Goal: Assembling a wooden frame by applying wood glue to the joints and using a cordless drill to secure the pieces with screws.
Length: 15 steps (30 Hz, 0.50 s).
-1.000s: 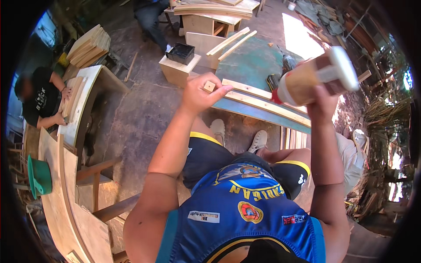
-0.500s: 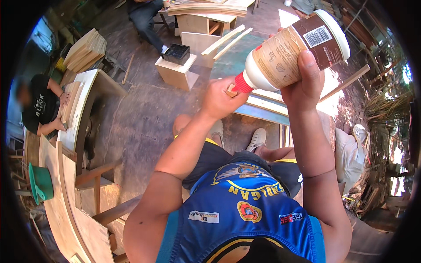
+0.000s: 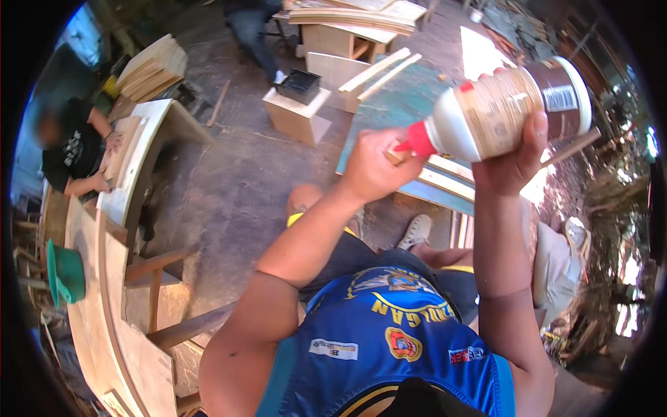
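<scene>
A large white glue bottle (image 3: 486, 115) with a tan and brown label lies almost level in the air, gripped by my right hand (image 3: 511, 156). Its red nozzle cap (image 3: 421, 139) points left and slightly down. Closed around a small piece of wood (image 3: 397, 157), my left hand (image 3: 379, 167) meets the nozzle tip. Most of that piece is hidden by my fingers, and I cannot make out any glue coming out.
Below my hands, a green-topped table (image 3: 375, 125) carries wooden strips (image 3: 390, 76). A black tray (image 3: 299, 85) sits on a wooden box (image 3: 285, 111). At left, a co-worker (image 3: 73, 149) handles boards beside a curved wooden panel (image 3: 104, 313) and a green basin (image 3: 66, 271).
The bottle has tipped closer to level, its base dropping to the right. Both hands sit farther right and a little lower in the picture; the whole view has also shifted.
</scene>
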Each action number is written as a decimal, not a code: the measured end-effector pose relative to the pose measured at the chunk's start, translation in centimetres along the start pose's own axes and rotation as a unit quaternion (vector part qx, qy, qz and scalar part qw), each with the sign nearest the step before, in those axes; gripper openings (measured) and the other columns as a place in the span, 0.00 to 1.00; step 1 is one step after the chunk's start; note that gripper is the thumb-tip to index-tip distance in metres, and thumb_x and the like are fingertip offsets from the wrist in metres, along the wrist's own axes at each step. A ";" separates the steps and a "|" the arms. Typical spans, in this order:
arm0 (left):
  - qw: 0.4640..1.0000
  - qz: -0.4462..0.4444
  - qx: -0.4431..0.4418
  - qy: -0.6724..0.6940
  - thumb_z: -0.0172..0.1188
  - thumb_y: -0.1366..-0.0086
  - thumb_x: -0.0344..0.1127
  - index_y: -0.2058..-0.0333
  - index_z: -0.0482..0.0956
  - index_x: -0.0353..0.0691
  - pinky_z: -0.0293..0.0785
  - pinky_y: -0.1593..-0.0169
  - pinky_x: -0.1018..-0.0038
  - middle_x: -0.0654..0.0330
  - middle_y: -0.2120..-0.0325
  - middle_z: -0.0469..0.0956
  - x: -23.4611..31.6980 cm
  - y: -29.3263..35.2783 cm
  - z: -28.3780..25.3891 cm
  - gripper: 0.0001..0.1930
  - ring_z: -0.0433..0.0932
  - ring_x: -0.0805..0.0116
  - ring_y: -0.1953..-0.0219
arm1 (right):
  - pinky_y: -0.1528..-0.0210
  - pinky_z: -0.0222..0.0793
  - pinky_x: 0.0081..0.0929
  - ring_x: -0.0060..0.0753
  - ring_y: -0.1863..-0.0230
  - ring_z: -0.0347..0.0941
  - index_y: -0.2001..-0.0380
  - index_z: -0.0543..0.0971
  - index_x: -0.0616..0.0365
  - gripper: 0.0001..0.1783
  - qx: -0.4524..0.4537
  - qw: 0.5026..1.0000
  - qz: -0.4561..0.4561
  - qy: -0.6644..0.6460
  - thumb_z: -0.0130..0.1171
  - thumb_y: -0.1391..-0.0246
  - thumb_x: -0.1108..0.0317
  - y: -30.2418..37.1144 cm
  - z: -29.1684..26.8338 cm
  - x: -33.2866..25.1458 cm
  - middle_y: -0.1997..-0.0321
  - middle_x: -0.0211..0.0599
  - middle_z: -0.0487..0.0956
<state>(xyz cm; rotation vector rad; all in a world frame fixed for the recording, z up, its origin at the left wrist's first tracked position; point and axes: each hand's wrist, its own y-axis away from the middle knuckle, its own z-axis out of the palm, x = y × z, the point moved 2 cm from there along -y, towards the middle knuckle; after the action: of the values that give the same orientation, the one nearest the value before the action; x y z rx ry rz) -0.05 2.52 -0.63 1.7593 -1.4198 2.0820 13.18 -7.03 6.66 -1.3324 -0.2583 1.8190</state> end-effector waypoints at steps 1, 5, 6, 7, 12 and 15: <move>1.000 -0.004 -0.011 0.014 0.64 0.50 0.30 0.72 0.78 0.34 0.70 0.73 0.73 0.54 0.84 0.75 0.1 0.0 0.3 0.07 0.72 0.76 0.80 | 0.41 0.65 0.44 0.45 0.43 0.69 0.44 0.65 0.67 0.38 0.033 0.999 -0.011 0.003 0.50 0.45 0.44 -0.1 -0.1 0.0 0.46 0.50 0.71; 0.999 -0.017 -0.007 0.026 0.64 0.50 0.30 0.72 0.79 0.35 0.69 0.73 0.74 0.56 0.84 0.75 1.0 -0.2 -0.1 0.07 0.71 0.76 0.81 | 0.41 0.65 0.44 0.46 0.43 0.69 0.44 0.65 0.66 0.34 0.033 0.998 -0.018 -0.043 0.49 0.43 0.47 -0.6 -0.1 -0.3 0.45 0.50 0.71; 1.000 -0.004 0.001 0.000 0.65 0.51 0.29 0.72 0.79 0.35 0.69 0.73 0.75 0.56 0.84 0.76 1.3 -0.1 -0.2 0.07 0.71 0.77 0.81 | 0.41 0.66 0.44 0.46 0.44 0.70 0.44 0.65 0.65 0.34 0.005 0.998 -0.003 -0.068 0.49 0.42 0.47 -0.6 0.0 -0.3 0.46 0.50 0.72; 1.000 0.003 0.005 0.023 0.65 0.51 0.29 0.72 0.79 0.35 0.68 0.74 0.75 0.56 0.84 0.75 1.5 -0.1 -0.2 0.07 0.72 0.76 0.81 | 0.42 0.66 0.44 0.46 0.45 0.71 0.44 0.65 0.65 0.33 -0.005 0.997 -0.006 -0.077 0.49 0.42 0.48 -0.7 0.0 -0.4 0.46 0.50 0.72; 1.000 -0.007 -0.012 0.002 0.65 0.51 0.26 0.67 0.80 0.33 0.70 0.69 0.80 0.65 0.78 0.79 1.3 -0.1 -0.4 0.10 0.72 0.83 0.74 | 0.42 0.67 0.46 0.46 0.45 0.71 0.43 0.64 0.65 0.33 0.028 0.996 -0.019 -0.078 0.49 0.42 0.48 -0.8 -0.1 -0.3 0.46 0.50 0.73; 1.000 0.008 -0.002 -0.009 0.65 0.52 0.26 0.67 0.80 0.33 0.70 0.69 0.80 0.65 0.78 0.79 1.1 0.0 -0.7 0.10 0.73 0.83 0.74 | 0.42 0.67 0.47 0.46 0.46 0.71 0.43 0.64 0.64 0.33 0.006 0.995 -0.013 -0.098 0.49 0.42 0.48 -0.9 0.0 -0.2 0.46 0.50 0.72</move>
<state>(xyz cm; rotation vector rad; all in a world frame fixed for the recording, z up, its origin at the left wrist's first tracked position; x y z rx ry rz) -0.97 2.42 0.31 1.7755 -1.4479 2.0747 13.64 -6.61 7.29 -1.1382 -0.3658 1.9278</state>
